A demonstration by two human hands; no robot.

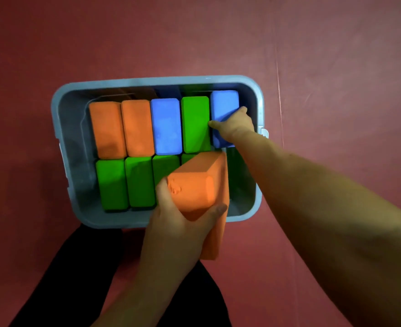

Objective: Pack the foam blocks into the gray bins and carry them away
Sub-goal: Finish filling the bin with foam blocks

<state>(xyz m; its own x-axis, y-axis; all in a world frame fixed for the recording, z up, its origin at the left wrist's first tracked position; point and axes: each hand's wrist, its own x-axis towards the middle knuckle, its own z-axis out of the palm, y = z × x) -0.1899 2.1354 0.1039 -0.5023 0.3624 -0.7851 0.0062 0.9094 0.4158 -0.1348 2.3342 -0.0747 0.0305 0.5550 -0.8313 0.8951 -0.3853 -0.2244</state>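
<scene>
While the left hand (183, 223) grips a tilted orange block (202, 185) above the near right part of the gray bin (62, 128), fingers and thumb curled round its near end, the right hand (235, 126) holds the far-right blue block (224, 102), thumb on its left edge and fingers wrapped over its right side. Packed blocks (138, 128) fill two rows inside the bin on the red floor (336, 90).

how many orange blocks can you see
3. Two orange blocks stand side by side at the bin's back left; a third is held by the left hand over the front row, possibly hiding more.
</scene>
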